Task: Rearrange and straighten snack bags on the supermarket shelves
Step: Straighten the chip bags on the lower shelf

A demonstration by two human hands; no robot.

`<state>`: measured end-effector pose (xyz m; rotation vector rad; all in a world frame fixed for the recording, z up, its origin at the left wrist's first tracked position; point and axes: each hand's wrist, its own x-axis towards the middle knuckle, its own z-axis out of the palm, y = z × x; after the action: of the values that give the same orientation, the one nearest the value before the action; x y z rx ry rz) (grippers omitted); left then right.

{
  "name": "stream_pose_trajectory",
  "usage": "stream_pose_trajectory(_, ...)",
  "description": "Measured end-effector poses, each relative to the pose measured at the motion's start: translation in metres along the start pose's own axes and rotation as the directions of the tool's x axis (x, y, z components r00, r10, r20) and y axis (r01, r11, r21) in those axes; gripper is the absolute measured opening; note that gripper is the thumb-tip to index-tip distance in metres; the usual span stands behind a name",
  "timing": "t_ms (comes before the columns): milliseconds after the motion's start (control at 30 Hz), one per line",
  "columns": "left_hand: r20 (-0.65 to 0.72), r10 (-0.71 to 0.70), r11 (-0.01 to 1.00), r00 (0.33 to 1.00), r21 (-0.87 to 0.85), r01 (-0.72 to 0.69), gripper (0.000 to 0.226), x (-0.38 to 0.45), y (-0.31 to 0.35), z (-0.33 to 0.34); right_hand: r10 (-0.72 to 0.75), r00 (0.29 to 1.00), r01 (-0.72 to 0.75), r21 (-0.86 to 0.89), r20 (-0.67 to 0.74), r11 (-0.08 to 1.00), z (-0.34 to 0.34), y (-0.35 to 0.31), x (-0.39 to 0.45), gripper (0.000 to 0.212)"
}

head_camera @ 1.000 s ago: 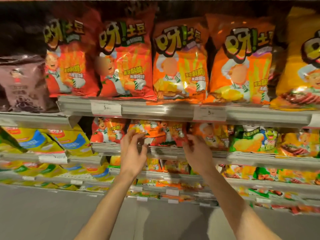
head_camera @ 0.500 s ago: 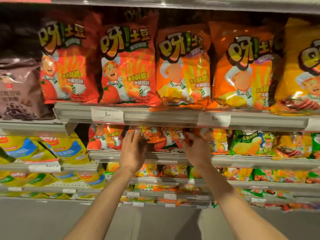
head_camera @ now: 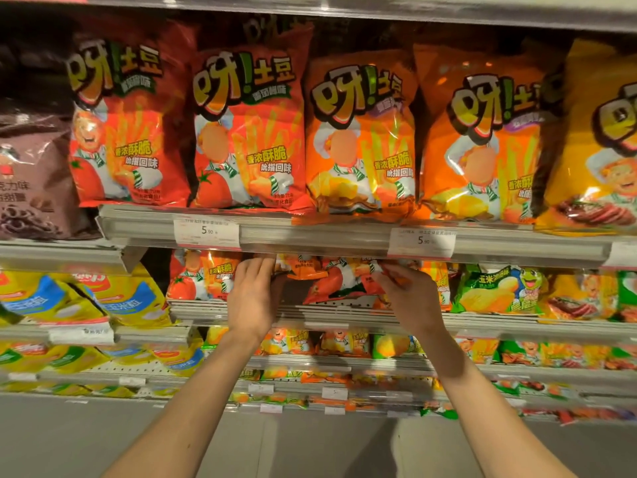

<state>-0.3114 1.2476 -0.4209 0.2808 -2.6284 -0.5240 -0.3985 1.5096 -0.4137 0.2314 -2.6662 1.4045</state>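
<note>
A tilted red-orange snack bag (head_camera: 339,281) sits on the second shelf (head_camera: 310,310), just under the upper shelf's price rail. My left hand (head_camera: 253,298) reaches in at its left side, fingers against the bag's left edge. My right hand (head_camera: 408,298) pinches the bag's right edge between thumb and fingers. Another red bag (head_camera: 201,277) stands upright to the left. The tops of the bags on this shelf are hidden behind the rail.
Large red and orange snack bags (head_camera: 248,132) line the upper shelf above a price rail (head_camera: 344,236). Green (head_camera: 499,288) and yellow bags stand to the right, yellow-blue bags (head_camera: 113,298) lie to the left, a brown bag (head_camera: 31,174) far left. Lower shelves hold more bags.
Both hands have gone deeper into the second shelf and the bag between them now lies tilted. The view has tipped upward a little.
</note>
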Motion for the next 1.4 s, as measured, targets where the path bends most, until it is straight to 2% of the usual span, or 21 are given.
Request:
stream_pose_trajectory(200, -0.075, 0.115, 0.987, 0.991, 0.122, -0.105, 0.036, -0.003, 0.0, -0.013, 0.038, 0.999, -0.04, 0.162, 0.013, 0.986, -0.005, 0.009, -0.003, 0.021)
stream_pose_trajectory(267, -0.007, 0.096, 0.977, 0.995, 0.193, -0.093, 0.044, -0.004, -0.001, -0.018, 0.056, 0.998, -0.057, 0.189, 0.009, 0.98, -0.006, 0.013, -0.007, 0.021)
stream_pose_trajectory(367, 0.159, -0.032, 0.966, 0.987, 0.259, -0.011, 0.066, -0.009, -0.006, -0.02, 0.053, 0.999, -0.052, 0.175, 0.004, 0.983, -0.007, 0.019, -0.015, 0.025)
stream_pose_trajectory(433, 0.137, -0.014, 0.986, 0.99, 0.169, -0.009, 0.063, -0.017, -0.004, -0.021, 0.043, 0.999, -0.042, 0.188, -0.002, 0.981, -0.008, 0.023, -0.019, 0.027)
stream_pose_trajectory(500, 0.021, 0.069, 0.998, 0.997, 0.011, -0.07, 0.041, -0.028, 0.003, -0.015, 0.042, 0.999, -0.041, 0.219, 0.001, 0.975, -0.011, 0.025, -0.022, 0.025)
stream_pose_trajectory(533, -0.021, 0.06, 0.995, 0.998, -0.076, -0.062, 0.027, -0.035, 0.01, -0.01, 0.042, 0.999, -0.043, 0.23, 0.011, 0.972, -0.013, 0.026, -0.023, 0.024)
stream_pose_trajectory(567, -0.003, 0.006, 0.983, 1.0, -0.183, -0.007, 0.016, -0.039, 0.017, -0.008, 0.038, 0.999, -0.043, 0.235, 0.024, 0.971, -0.015, 0.026, -0.023, 0.023)
stream_pose_trajectory(600, 0.081, -0.086, 0.95, 0.993, -0.293, 0.106, 0.013, -0.041, 0.026, -0.006, 0.034, 0.999, -0.042, 0.239, 0.036, 0.97, -0.017, 0.025, -0.023, 0.022)
stream_pose_trajectory(633, 0.212, -0.169, 0.899, 0.963, -0.367, 0.239, 0.02, -0.041, 0.034, -0.003, 0.033, 0.998, -0.044, 0.244, 0.046, 0.969, -0.019, 0.024, -0.023, 0.021)
stream_pose_trajectory(700, 0.417, -0.221, 0.808, 0.882, -0.428, 0.405, 0.035, -0.037, 0.048, 0.002, 0.057, 0.996, -0.075, 0.27, 0.072, 0.96, -0.024, 0.023, -0.023, 0.019)
stream_pose_trajectory(800, 0.523, -0.262, 0.621, 0.811, -0.552, 0.556, 0.055, -0.028, 0.064, 0.01, 0.097, 0.986, -0.139, 0.343, 0.136, 0.929, -0.033, 0.02, -0.025, 0.016)
stream_pose_trajectory(967, 0.594, -0.307, 0.512, 0.744, -0.555, 0.655, 0.073, -0.018, 0.072, 0.014, 0.088, 0.973, -0.17, 0.401, 0.215, 0.9, -0.049, 0.016, -0.036, 0.016)
stream_pose_trajectory(1033, 0.614, -0.288, 0.504, 0.735, -0.555, 0.661, 0.083, -0.015, 0.074, 0.013, 0.089, 0.965, -0.181, 0.382, 0.247, 0.906, -0.053, 0.016, -0.041, 0.013)
stream_pose_trajectory(1233, 0.62, -0.234, 0.529, 0.749, -0.565, 0.633, 0.068, -0.011, 0.081, 0.011, 0.122, 0.937, -0.224, 0.294, 0.328, 0.929, -0.059, 0.018, -0.05, 0.006)
stream_pose_trajectory(1267, 0.614, -0.233, 0.516, 0.754, -0.579, 0.631, 0.068, -0.014, 0.079, 0.012, 0.137, 0.932, -0.24, 0.29, 0.335, 0.927, -0.06, 0.017, -0.051, 0.01)
stream_pose_trajectory(1333, 0.608, -0.215, 0.5, 0.764, -0.604, 0.621, 0.072, -0.021, 0.075, 0.014, 0.162, 0.926, -0.253, 0.243, 0.342, 0.936, -0.059, 0.014, -0.053, 0.029)
stream_pose_trajectory(1400, 0.606, -0.19, 0.488, 0.772, -0.624, 0.61, 0.066, -0.028, 0.07, 0.014, 0.202, 0.918, -0.298, 0.259, 0.342, 0.919, -0.053, 0.007, -0.056, 0.039)
